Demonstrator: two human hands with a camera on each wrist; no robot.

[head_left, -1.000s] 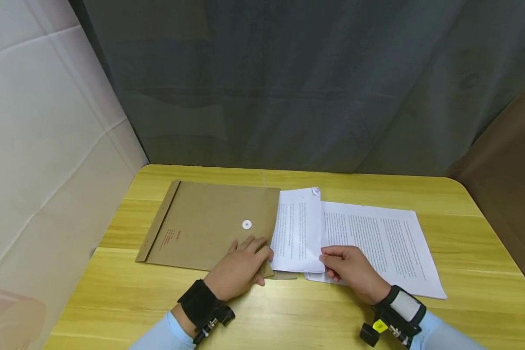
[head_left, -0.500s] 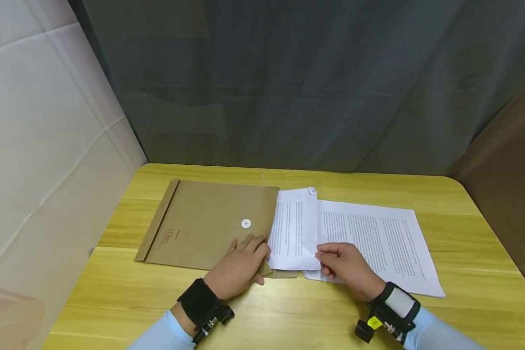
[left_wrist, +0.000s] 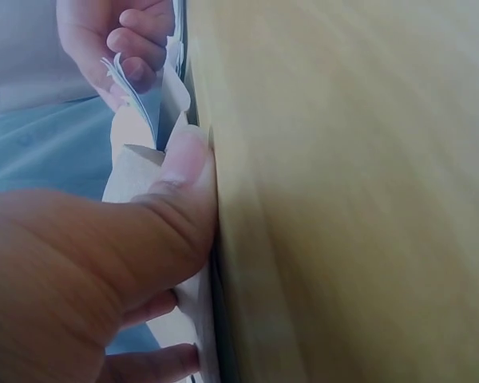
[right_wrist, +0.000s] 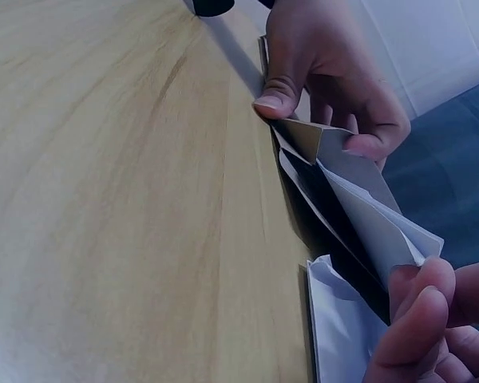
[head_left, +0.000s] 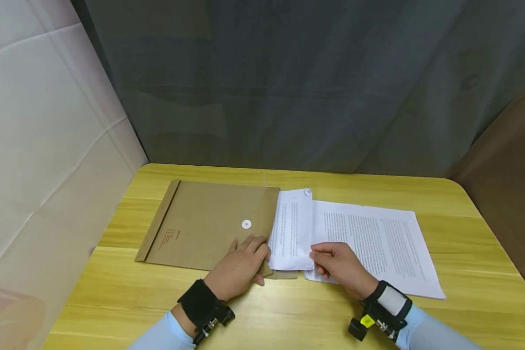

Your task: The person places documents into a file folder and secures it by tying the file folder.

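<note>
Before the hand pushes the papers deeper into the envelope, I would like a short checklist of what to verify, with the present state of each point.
1. Mouth of the brown kraft paper envelope held open: ok, the left hand lifts its edge.
2. Bundle of white printed sheets gripped: ok, the right hand pinches its near corner.
3. Leading edge inside the mouth: ok, by the right wrist view.
4. Sheets aligned: not ok, the far corner looks crumpled.
5. Second stack of white printed pages out of the way: cannot tell, it lies partly under the bundle.
6. Envelope flat on the yellow wooden table: ok.
</note>
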